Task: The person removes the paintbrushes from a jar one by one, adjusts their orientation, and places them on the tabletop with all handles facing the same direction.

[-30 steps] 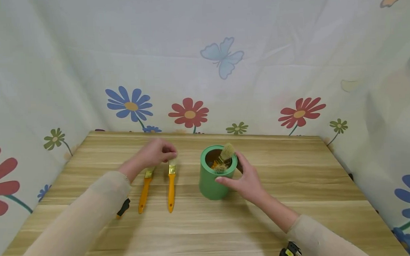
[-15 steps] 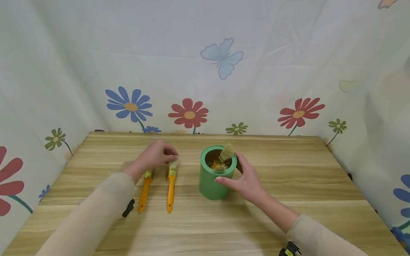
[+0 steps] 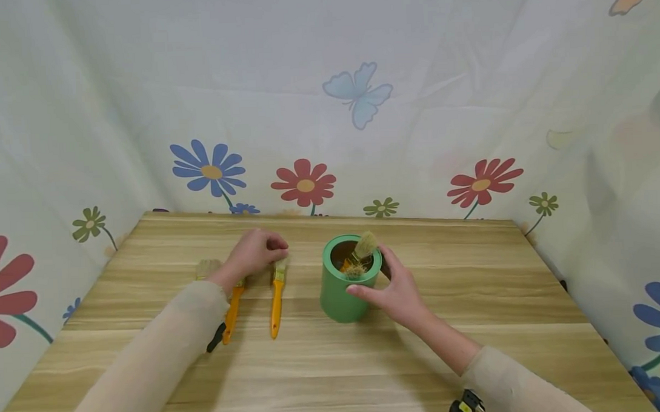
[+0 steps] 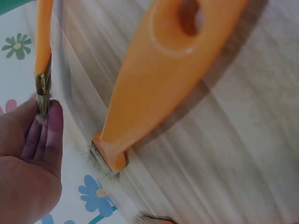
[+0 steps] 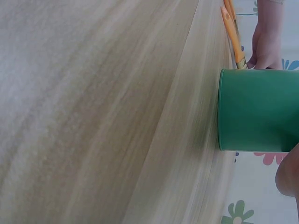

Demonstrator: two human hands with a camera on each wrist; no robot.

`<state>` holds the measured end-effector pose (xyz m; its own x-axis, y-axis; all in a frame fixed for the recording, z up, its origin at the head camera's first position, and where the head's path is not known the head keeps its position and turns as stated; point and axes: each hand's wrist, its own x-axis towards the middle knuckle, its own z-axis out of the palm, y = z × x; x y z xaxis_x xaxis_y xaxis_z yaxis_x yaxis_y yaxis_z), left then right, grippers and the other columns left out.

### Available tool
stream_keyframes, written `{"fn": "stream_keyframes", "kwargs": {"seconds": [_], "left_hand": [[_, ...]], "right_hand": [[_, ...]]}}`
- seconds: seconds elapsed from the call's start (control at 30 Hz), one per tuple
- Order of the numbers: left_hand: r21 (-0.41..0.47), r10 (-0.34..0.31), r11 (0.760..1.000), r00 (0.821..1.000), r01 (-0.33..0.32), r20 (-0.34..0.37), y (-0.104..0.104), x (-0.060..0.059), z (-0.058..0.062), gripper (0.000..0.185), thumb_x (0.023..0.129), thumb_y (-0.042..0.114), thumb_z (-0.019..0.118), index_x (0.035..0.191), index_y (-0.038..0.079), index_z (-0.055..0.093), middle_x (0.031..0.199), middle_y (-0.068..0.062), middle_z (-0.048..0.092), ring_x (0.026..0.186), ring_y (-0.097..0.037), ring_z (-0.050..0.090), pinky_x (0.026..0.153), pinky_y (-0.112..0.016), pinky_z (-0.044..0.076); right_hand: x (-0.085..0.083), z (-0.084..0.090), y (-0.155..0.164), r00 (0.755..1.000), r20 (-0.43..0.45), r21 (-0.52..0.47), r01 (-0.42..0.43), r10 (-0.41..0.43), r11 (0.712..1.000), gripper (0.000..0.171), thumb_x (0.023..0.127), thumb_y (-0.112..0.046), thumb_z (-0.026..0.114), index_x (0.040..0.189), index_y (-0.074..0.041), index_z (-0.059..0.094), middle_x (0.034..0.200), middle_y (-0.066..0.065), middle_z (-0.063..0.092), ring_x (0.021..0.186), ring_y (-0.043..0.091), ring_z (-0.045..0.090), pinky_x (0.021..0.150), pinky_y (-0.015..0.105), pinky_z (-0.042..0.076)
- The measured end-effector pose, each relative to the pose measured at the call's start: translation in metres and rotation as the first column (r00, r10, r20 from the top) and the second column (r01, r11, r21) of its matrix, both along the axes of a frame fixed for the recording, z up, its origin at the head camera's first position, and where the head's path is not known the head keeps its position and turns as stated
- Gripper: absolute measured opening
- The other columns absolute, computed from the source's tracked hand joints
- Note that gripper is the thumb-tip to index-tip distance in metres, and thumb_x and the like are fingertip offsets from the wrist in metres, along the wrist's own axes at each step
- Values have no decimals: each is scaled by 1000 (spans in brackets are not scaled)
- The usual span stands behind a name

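Left hand (image 3: 253,254) hides one brush's (image 3: 232,309) bristles.

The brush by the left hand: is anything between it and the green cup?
Nothing visible. The brush lies flat on the table, the left hand touching its bristle end. Only bare wood separates it from the cup, which the right hand holds on its far side.

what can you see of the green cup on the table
The green cup is a plain cylinder with a matte, plastic-looking wall and a dark inside. It stands upright on the wooden table, right of two orange-handled brushes lying flat. More brushes stand in it, bristles up, one leaning over the rim. The right hand holds its right side, thumb at the front rim.
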<state>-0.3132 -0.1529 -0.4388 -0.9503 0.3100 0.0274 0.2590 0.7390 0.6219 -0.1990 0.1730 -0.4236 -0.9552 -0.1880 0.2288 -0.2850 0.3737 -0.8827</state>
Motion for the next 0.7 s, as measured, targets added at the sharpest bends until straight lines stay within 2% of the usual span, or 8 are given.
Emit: {"fn": "stream_keyframes", "kwargs": {"seconds": [0.2,0.4,0.7], "left_hand": [[35,29,999,1000,-30,4,2,-1,-3,17,100,15,78,112,3,80,102,-7,77,91,-24,67,89,-41,62],[29,45,999,999,-45,-5,2,1,-5,17,100,14,78,112,2,80,101,-9,78,90,-24,68,89,-42,62],[32,47,998,999,-47,14,1,1,-6,19,99,14,78,113,0,78,101,-11,78,77,-19,69,79,-37,63]], "right_hand": [[-1,-1,0,1000,-2,2,-4,4,1000,101,81,-26,97,163,-11,40,156,10,56,148,32,50,122,50,41],[-1,0,-1,1000,-4,-6,-8,8,1000,101,81,-28,97,163,-11,40,156,10,56,149,32,50,122,51,40],[-1,0,0,1000,8,-9,-3,3,1000,97,81,-28,97,160,-13,44,154,7,58,148,29,50,123,48,40]]}}
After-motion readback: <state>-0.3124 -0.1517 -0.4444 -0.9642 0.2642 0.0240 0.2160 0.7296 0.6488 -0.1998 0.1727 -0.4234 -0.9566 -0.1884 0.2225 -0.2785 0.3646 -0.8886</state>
